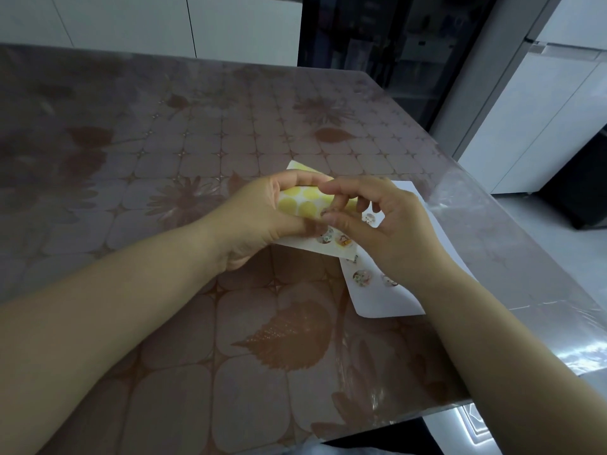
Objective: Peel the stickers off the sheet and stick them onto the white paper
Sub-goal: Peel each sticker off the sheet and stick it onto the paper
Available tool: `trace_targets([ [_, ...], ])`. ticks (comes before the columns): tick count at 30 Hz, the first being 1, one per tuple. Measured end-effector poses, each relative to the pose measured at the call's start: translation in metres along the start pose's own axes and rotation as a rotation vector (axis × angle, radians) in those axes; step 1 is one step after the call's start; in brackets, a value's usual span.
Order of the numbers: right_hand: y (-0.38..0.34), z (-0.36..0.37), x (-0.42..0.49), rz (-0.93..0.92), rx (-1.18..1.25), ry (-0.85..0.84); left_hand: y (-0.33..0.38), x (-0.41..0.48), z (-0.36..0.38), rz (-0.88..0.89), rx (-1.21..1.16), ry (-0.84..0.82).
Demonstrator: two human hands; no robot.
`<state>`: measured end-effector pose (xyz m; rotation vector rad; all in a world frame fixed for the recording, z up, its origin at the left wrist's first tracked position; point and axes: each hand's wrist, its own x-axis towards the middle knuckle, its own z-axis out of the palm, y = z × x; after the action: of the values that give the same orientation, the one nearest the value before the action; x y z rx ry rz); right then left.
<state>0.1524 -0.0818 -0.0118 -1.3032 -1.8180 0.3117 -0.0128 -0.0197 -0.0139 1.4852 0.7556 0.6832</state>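
Observation:
My left hand point(259, 218) grips the sticker sheet point(300, 200), a white sheet with yellow round empty spots and a few small picture stickers near its lower edge. The sheet is held just above the table, bent between thumb and fingers. My right hand point(377, 221) pinches a small round sticker point(325, 213) at the sheet's surface with thumb and forefinger. Under and to the right lies the white paper point(387, 300), with several round stickers point(361, 277) stuck on it. Much of the paper is hidden by my right hand.
The table point(197, 133) wears a brownish cloth with tile, leaf and flower patterns under a clear cover. Its right edge point(512, 244) runs close beside the white paper. White cabinets point(542, 103) and a dark glass-fronted unit point(387, 34) stand beyond.

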Motion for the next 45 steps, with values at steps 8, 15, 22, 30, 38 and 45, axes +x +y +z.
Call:
trace_targets([
  [8,-0.007,-0.017,0.004,0.156,0.143,0.089,-0.004,0.001,0.004,0.082,0.114,0.158],
  [15,0.005,-0.077,-0.026,0.635,-0.006,-0.308,-0.013,0.008,0.001,0.065,0.027,0.201],
  [22,0.024,-0.069,-0.046,0.734,0.037,-0.241,-0.013,0.007,0.002,0.069,-0.074,0.176],
  [30,0.028,-0.065,-0.045,0.722,-0.047,-0.212,-0.012,0.006,0.004,0.131,-0.073,0.2],
  [38,0.03,-0.074,-0.044,0.79,-0.319,-0.242,-0.012,0.006,0.004,0.173,-0.097,0.208],
  [45,-0.005,-0.057,-0.023,0.344,-0.307,-0.144,-0.012,0.006,0.004,0.182,-0.06,0.204],
])
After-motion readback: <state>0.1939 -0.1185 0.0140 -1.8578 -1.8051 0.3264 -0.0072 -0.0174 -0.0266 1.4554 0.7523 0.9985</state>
